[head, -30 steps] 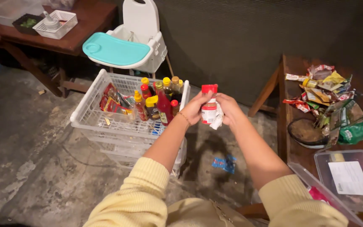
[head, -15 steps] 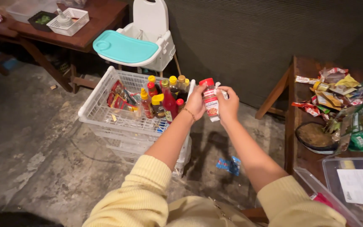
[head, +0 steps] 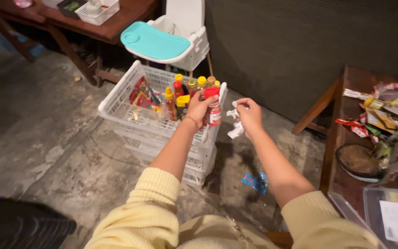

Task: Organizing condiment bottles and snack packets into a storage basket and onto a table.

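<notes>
The left hand (head: 198, 105) is clamped around a small red-capped shaker bottle with a red-and-white label (head: 213, 109), holding it over the right rim of the white slatted plastic basket (head: 116, 99), while the right hand (head: 249, 114) is closed on a crumpled white tissue (head: 235, 124) off that edge. Risk, as I judge it: the bottle sits so near the rim that a loose grip could drop it to the concrete floor (head: 47, 138) or knock the upright yellow- and red-capped sauce bottles (head: 185, 92) crowded in the far right corner. Red snack packets (head: 141, 97) lie along the far edge, and on the desk (head: 346, 110) a dark round bowl (head: 358, 161) seems to hold something brown.

bottles (head: 187, 94) crowd basket (head: 116, 99) corner (left half open)
</notes>
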